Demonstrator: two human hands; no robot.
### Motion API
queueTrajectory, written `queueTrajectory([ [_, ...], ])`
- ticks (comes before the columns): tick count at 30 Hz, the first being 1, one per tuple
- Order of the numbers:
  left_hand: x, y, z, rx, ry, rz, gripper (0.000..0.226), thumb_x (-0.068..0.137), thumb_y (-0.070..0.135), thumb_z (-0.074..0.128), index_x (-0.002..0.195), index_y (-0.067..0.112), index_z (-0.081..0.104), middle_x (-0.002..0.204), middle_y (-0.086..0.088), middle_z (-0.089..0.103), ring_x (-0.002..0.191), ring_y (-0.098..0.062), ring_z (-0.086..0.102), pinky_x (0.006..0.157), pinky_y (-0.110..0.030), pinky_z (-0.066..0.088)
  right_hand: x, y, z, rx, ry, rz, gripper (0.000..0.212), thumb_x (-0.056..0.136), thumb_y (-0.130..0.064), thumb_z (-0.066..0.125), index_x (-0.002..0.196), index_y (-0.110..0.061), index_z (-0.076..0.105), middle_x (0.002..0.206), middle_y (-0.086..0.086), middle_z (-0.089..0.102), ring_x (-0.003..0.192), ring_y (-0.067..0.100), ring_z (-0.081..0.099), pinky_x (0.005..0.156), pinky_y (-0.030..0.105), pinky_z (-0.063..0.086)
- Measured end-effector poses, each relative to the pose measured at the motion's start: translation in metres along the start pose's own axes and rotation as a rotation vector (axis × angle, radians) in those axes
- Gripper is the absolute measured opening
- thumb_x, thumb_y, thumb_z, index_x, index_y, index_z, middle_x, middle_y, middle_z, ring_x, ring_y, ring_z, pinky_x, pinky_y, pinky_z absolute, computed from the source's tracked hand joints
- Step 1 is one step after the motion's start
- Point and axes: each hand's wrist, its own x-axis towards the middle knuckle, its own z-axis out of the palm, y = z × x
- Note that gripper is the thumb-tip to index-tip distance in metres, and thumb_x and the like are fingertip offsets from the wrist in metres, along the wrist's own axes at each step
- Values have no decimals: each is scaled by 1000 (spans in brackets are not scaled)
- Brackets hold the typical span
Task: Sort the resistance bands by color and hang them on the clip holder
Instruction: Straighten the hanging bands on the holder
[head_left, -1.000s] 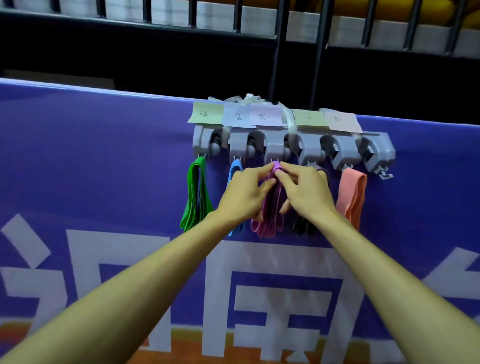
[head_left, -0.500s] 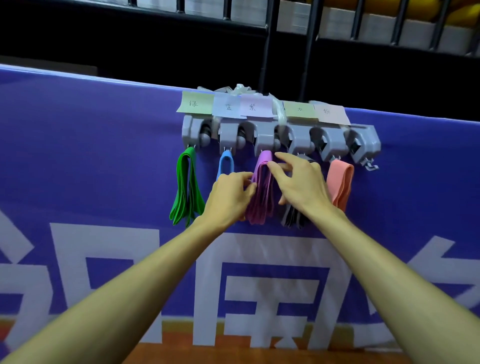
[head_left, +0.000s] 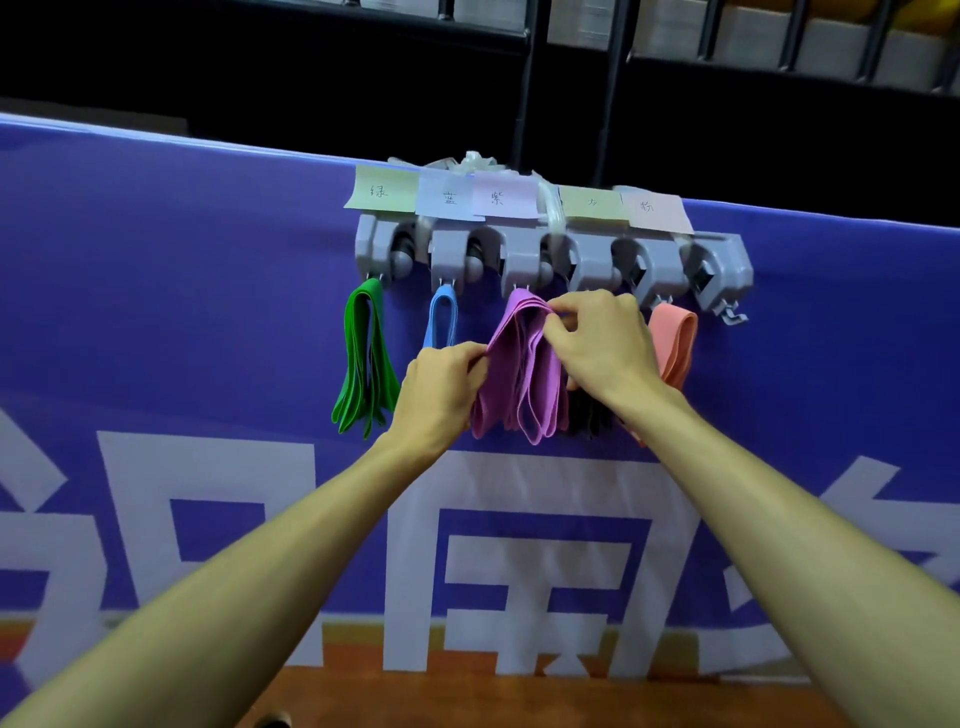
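Head view: purple bands (head_left: 522, 364) hang between the hands.
Left hand (head_left: 441, 387): pinches their edge, steadying.
Right hand (head_left: 605, 345): pinches the top fold, probably seating it.

green bands (head_left: 363, 358), blue band (head_left: 441, 322), purple bands (head_left: 519, 374), pink band (head_left: 675, 343) — grey clip holder (head_left: 587, 260)

Smooth, matt grey plastic for the clip holder (head_left: 592, 260), under thin paper labels (head_left: 382, 189) in pale tints. Soft, rubbery, matt stretch in the green bands (head_left: 363, 364), blue band (head_left: 441, 322), purple bands (head_left: 519, 374) and pink band (head_left: 675, 343). Behind, a printed cloth-like banner (head_left: 208, 312) with faint sheen, dark metal bars (head_left: 527, 78) above, reddish wood-look floor (head_left: 519, 696) below.
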Motion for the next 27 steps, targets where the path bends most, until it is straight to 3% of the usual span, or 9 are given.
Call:
queueTrajectory([
  [5, 1, 5, 5, -45, -2, -19, 18, 93, 26, 61, 96, 13, 72, 57, 8, 62, 36, -6, 56, 55, -24, 54, -6, 1, 5, 23, -36, 9, 28, 91, -29, 50, 113, -28, 66, 80, -4, 73, 73, 30, 68, 81, 41, 55],
  [8, 4, 6, 4, -35, -33, -22, 17, 94, 24, 58, 97, 15, 72, 55, 4, 62, 36, -8, 57, 57, -21, 53, -5, 3, 9, 39, -31, 30, 29, 94, -24, 48, 118, -26, 64, 71, -1, 71, 55, 17, 67, 81, 40, 56],
  [10, 5, 4, 4, -21, -10, -19, 18, 95, 24, 57, 96, 17, 73, 56, -1, 65, 40, -14, 60, 65, -30, 55, -3, 3, 11, 39, 0, 32, 31, 92, -21, 46, 115, -27, 66, 70, 3, 70, 47, 15, 65, 79, 38, 56],
  [14, 9, 2, 5, -30, 40, -31, 19, 95, 29, 56, 94, 19, 72, 61, -2, 67, 47, -22, 61, 68, -37, 55, -3, 4, 13, 12, 10, 39, 29, 86, -25, 41, 97, -25, 68, 73, 6, 68, 62, 31, 66, 71, 40, 56],
  [16, 9, 6, 4, -23, -2, -4, 16, 94, 28, 56, 104, 24, 69, 75, 1, 71, 49, -16, 61, 66, -37, 55, -7, 2, 14, -17, -19, 36, 27, 84, -31, 38, 85, -21, 63, 70, 6, 64, 66, 35, 63, 69, 42, 55],
  [18, 7, 9, 3, -3, -14, 53, 27, 93, 29, 58, 120, 32, 61, 96, 4, 72, 65, -18, 65, 71, -37, 56, -9, 1, 16, -22, -14, 29, 30, 84, -41, 36, 80, -20, 58, 69, 6, 62, 68, 35, 61, 69, 43, 54],
  [20, 7, 12, 2, 6, 19, 85, 43, 92, 31, 59, 134, 33, 51, 110, 4, 69, 93, -18, 64, 83, -34, 52, -7, -1, 18, -27, 6, 11, 34, 86, -49, 36, 88, -24, 58, 73, 4, 64, 67, 34, 63, 70, 42, 54],
  [23, 13, 17, 1, -54, 51, 105, 47, 94, 35, 58, 139, 31, 47, 124, 6, 64, 113, -11, 57, 90, -23, 44, -2, -2, 19, 4, 19, -24, 33, 92, -45, 40, 114, -31, 59, 79, 8, 69, 72, 37, 66, 74, 43, 55],
  [27, 25, 25, 2, -222, 105, 102, 34, 95, 32, 56, 128, 25, 60, 120, 6, 67, 95, -13, 66, 88, -26, 50, -2, 0, 14, 129, 52, -19, 31, 95, -40, 49, 124, -38, 59, 69, 7, 70, 63, 29, 69, 77, 41, 56],
])
